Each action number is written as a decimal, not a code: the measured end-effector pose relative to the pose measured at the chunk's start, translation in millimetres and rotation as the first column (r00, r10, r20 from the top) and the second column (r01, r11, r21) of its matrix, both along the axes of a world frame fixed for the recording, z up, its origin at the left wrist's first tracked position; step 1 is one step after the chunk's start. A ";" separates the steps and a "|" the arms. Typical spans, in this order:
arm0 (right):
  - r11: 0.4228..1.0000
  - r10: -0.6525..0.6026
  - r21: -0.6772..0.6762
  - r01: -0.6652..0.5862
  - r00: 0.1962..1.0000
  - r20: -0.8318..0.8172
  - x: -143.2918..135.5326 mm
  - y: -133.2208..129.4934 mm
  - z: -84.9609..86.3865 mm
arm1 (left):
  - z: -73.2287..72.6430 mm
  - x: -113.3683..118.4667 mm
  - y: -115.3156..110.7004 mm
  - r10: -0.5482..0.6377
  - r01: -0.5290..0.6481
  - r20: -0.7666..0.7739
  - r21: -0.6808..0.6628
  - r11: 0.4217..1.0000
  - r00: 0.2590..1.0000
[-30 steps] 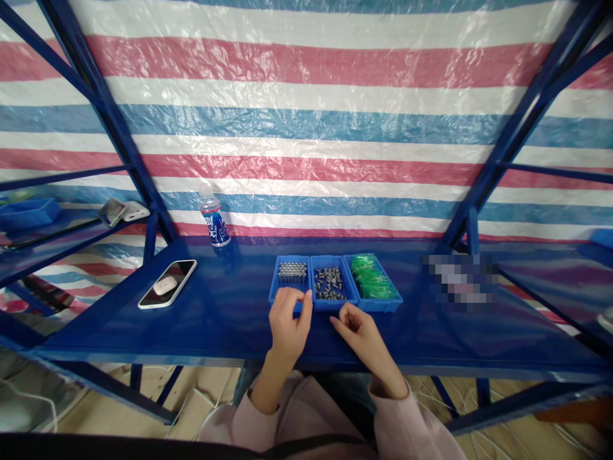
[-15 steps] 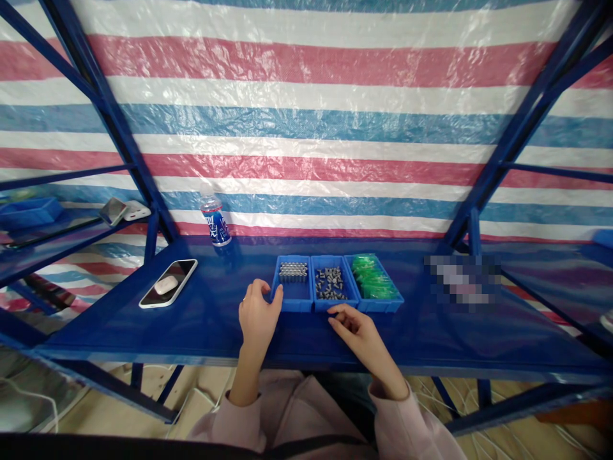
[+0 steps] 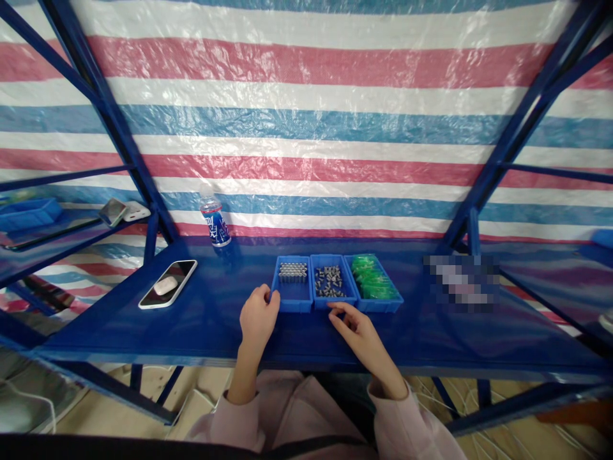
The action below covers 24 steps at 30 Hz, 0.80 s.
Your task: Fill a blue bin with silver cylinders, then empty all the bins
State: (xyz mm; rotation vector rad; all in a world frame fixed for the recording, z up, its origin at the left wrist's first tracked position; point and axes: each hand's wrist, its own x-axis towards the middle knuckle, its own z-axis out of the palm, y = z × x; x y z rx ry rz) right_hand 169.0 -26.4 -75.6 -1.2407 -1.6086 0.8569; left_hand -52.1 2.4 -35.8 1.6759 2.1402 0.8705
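Three small blue bins stand side by side on the blue table. Short metal cylinders in tidy rows (image 3: 293,272) fill the back of the left bin (image 3: 294,305). Loose screw-like metal parts (image 3: 329,281) lie in the middle bin (image 3: 338,303), and green clear-wrapped packets (image 3: 373,278) pile up in the right bin (image 3: 383,306). My left hand (image 3: 258,319) is closed at the left bin's side wall, thumb against the rim and fingers curled outside. By the middle bin's front wall, my right hand (image 3: 354,324) is loosely bent, thumb and fingers apart, holding nothing visible.
A phone (image 3: 182,275) with a white earbud-like case (image 3: 165,285) lies on the left of the table (image 3: 230,332). Behind it stands a drink bottle (image 3: 215,220). A blurred-out item (image 3: 460,281) is at right. Blue frame posts (image 3: 110,121) rise before striped sheeting.
My left hand has drawn slightly back toward me along the left bin's wall. The middle bin has shifted very slightly left and away. My right hand has barely moved.
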 end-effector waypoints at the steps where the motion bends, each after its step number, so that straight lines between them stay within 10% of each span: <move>1: 1.000 0.003 0.000 -0.003 1.000 -0.002 -0.2 0.0 0.6 | -1.0 -0.4 0.6 -0.002 0.002 -0.008 0.026 1.000 1.000; 24: 0.999 0.042 -0.034 -0.042 0.999 -0.017 2.0 1.7 1.1 | -5.7 -23.1 1.7 0.118 -0.092 -0.036 0.424 0.901 0.992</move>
